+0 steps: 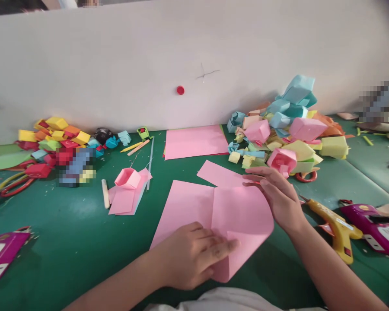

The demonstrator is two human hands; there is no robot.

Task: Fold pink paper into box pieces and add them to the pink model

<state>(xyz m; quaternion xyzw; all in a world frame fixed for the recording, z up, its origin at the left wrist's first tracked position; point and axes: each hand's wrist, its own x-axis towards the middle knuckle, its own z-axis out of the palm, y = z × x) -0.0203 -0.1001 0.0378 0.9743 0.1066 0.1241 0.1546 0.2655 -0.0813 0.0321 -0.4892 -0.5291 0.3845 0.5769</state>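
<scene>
A large sheet of pink paper [184,207] lies in front of me, its right part curled over toward the middle. My left hand [194,255] holds the sheet near its front edge, fingers closed together over the folded part. At the far right corner, my right hand [278,196] grips the curled edge, with its thumb hidden. Behind the sheet, a narrow pink strip [222,172] reaches under my right fingertips.
Stacked coloured sheets [196,142] lie by the white partition [149,65]. Folded paper pieces are heaped left [65,138] and right [288,134]. A pink paper box [128,178] sits on small cut sheets. A yellow glue gun [335,229] and purple device [374,226] lie right of my arm.
</scene>
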